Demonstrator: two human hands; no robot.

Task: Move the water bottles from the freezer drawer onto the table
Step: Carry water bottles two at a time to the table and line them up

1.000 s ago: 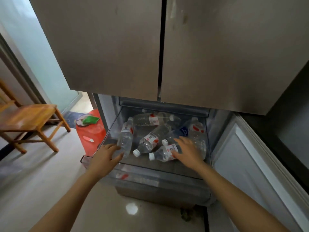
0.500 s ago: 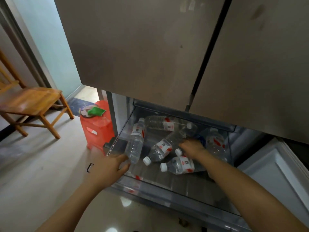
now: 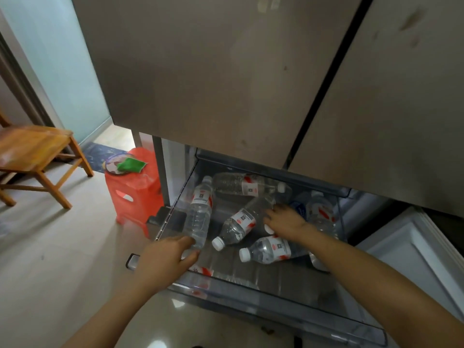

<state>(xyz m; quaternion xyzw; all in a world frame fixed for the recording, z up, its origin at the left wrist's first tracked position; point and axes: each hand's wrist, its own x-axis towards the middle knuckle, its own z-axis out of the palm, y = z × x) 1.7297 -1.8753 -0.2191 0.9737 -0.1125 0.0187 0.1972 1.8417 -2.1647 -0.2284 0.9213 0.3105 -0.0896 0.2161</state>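
Freezer drawer [image 3: 271, 280] stands open; clear water bottles [image 3: 238, 222] lie sideways on its floor.

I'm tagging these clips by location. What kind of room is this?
Probably a home kitchen or a room next to it: a tall fridge with its freezer drawer pulled out and holding water bottles, plus a wooden chair and a red plastic stool.

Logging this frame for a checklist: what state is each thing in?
freezer drawer, pulled open
fridge doors, closed
water bottles, lying in drawer, capped
left hand, at leftmost bottle's base, grip unclear
right hand, palm down over bottles, grip unclear
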